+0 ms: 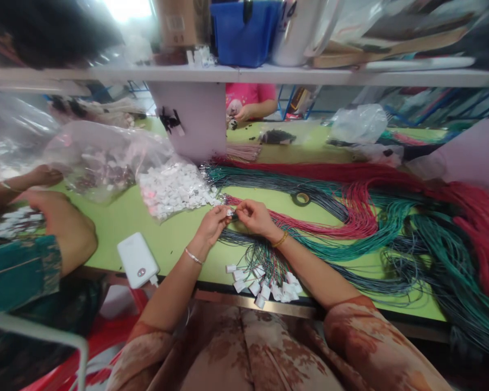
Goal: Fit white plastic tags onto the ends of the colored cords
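Light is bright and even, coming from a blown-out white patch at the top, left of centre, with glare on the clear plastic bags (93,157) in the upper left and only faint shadows on the green table (175,239). The wide lens bows the shelf (309,76) along the top and smears the lower left and far right edges. Focus is best mid-frame, though the small white piece (229,213) pinched between left hand (212,224) and right hand (255,217) is perhaps motion-blurred.
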Demonstrator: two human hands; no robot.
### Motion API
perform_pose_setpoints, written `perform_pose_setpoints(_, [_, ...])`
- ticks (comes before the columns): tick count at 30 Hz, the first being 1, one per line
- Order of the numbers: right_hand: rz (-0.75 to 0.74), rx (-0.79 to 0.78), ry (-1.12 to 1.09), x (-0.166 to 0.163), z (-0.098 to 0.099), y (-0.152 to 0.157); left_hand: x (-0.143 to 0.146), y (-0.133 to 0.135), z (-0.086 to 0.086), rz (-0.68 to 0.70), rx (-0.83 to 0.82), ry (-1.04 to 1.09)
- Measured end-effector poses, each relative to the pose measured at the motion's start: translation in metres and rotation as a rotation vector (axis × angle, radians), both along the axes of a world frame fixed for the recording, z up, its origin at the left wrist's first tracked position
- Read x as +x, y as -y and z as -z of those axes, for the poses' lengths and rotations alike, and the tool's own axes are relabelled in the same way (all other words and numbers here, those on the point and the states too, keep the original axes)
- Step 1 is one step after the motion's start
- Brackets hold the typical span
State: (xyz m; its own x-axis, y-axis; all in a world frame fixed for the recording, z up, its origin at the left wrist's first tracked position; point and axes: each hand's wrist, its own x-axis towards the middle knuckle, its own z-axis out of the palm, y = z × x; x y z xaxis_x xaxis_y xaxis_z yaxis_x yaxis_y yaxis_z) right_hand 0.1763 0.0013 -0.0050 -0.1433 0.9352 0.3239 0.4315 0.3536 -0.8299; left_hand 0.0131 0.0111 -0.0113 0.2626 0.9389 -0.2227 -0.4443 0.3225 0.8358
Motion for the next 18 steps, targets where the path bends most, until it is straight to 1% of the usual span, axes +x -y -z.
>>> perform_pose_setpoints(4, [-0.001,-0.049,0.003,-0.001,0.001,-0.001,0.002,0.001,0.0,-0.012,-0.024,-0.062])
perform_pose_setpoints(7, [-0.06,-0.102,0.001,0.0,0.001,-0.003,0.002,0.001,-0.001,-0.036,-0.017,-0.087])
perform_pose_setpoints(10, [-0.078,-0.072,0.038,0.0,0.005,-0.003,0.003,0.002,-0.001,-0.039,0.012,-0.131])
perform_pose_setpoints(14, [-0.072,0.006,0.078,-0.002,0.011,-0.004,0.003,0.002,0.002,0.013,0.005,-0.198])
perform_pose_setpoints(16, [-0.088,-0.009,0.072,-0.001,0.012,-0.005,0.004,0.002,0.003,0.013,0.011,-0.21])
perform_pose_setpoints(18, [-0.139,-0.058,0.053,0.002,0.009,-0.007,0.004,0.002,0.003,0.001,0.017,-0.217])
